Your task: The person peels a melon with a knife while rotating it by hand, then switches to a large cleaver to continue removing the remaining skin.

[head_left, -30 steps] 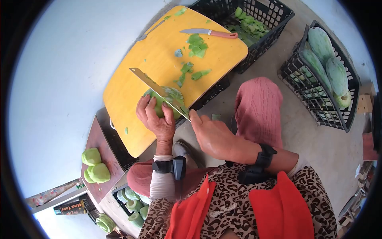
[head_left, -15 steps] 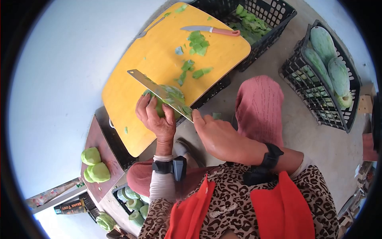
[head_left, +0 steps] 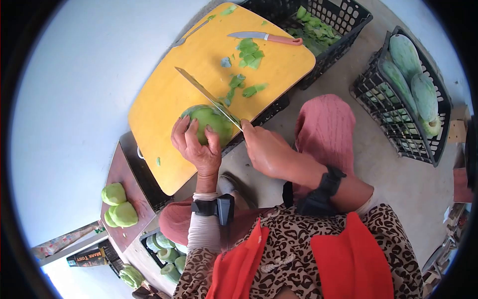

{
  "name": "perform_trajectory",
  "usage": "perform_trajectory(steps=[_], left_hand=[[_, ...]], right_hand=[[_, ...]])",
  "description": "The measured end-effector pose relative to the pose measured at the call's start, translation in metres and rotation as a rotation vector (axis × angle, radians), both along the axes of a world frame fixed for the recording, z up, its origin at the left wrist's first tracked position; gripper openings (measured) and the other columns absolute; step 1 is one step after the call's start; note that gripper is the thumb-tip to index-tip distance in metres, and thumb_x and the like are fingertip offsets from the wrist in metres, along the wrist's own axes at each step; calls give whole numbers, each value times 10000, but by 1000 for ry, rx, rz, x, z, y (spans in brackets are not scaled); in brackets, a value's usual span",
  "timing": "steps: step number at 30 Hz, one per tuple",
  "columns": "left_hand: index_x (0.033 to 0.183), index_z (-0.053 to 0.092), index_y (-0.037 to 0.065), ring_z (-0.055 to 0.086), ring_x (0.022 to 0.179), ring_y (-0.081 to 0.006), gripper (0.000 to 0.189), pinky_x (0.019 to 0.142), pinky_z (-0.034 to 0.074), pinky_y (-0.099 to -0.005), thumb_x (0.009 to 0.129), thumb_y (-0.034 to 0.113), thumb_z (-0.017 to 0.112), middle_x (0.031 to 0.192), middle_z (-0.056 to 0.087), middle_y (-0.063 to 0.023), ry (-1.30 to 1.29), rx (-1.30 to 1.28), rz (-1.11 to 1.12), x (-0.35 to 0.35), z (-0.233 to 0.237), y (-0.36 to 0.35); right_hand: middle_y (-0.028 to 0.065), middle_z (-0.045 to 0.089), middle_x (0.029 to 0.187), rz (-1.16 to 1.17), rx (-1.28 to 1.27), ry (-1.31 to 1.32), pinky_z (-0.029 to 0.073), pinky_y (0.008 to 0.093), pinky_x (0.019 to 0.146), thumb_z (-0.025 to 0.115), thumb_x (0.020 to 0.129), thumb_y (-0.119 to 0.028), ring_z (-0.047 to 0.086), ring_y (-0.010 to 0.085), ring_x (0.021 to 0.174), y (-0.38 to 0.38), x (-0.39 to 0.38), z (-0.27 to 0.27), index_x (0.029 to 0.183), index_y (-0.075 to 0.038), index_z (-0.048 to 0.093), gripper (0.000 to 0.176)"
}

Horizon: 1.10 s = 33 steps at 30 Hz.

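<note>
My left hand (head_left: pixel 198 148) is curved around the near side of a partly peeled winter melon (head_left: pixel 211 124), its fingers gripping it. The melon rests at the near edge of a yellow board (head_left: pixel 164 119), with pale green flesh bared and darker rind at the far left. In my right hand (head_left: pixel 266 149) is the handle of a large knife (head_left: pixel 201 89), mostly hidden by the fingers. The blade slants up and left beside the melon's upper right, its edge seen nearly on. Peel scraps (head_left: pixel 233 87) lie on the board just past the blade.
A smaller knife with an orange handle (head_left: pixel 284 39) lies near more peel (head_left: pixel 250 52). Beyond the board stands a black crate of peelings (head_left: pixel 318 35); at right is a crate of whole melons (head_left: pixel 424 94). Peeled pieces (head_left: pixel 122 213) sit on a brown board at left.
The knife has lifted off the melon and shifted up and right, its blade turning edge-on. More pale flesh shows now. My left hand has stayed on the melon.
</note>
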<state>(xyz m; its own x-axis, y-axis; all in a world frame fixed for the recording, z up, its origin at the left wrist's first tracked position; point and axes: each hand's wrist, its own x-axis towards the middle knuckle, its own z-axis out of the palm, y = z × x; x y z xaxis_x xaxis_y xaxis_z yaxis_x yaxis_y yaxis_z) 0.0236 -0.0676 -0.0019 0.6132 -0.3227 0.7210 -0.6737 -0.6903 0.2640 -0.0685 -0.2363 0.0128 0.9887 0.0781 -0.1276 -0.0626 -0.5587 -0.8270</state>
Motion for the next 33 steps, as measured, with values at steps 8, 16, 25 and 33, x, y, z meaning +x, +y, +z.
perform_trajectory(steps=[8,16,25,33], left_hand=[[1049,613,19,534,1125,-398,309,990,401,-500,754,77,685,1160,595,-168,-4,-78,-11,1,-7,1],[1050,614,20,536,1127,-396,309,997,397,-490,757,72,695,1162,593,-167,9,-46,25,0,-5,-1],[1039,613,25,541,1124,-393,297,997,396,-493,756,60,697,1164,595,-157,-9,-56,41,6,-7,1],[1020,595,1,539,1109,-373,249,977,433,-477,778,28,650,1142,590,-175,-59,6,27,9,-2,2]], right_hand=[[291,608,919,34,43,-27,522,511,695,555,826,-49,637,456,781,12,-36,28,1429,136,248,702],[305,601,928,37,-3,-87,512,519,675,521,851,-26,632,457,774,22,-14,14,1430,143,235,667],[286,627,899,63,-86,-60,544,495,690,535,811,-4,654,444,781,16,-14,31,1386,157,280,650],[308,642,904,25,-30,51,520,531,736,522,815,-4,656,458,835,11,30,-4,1383,142,294,629]])
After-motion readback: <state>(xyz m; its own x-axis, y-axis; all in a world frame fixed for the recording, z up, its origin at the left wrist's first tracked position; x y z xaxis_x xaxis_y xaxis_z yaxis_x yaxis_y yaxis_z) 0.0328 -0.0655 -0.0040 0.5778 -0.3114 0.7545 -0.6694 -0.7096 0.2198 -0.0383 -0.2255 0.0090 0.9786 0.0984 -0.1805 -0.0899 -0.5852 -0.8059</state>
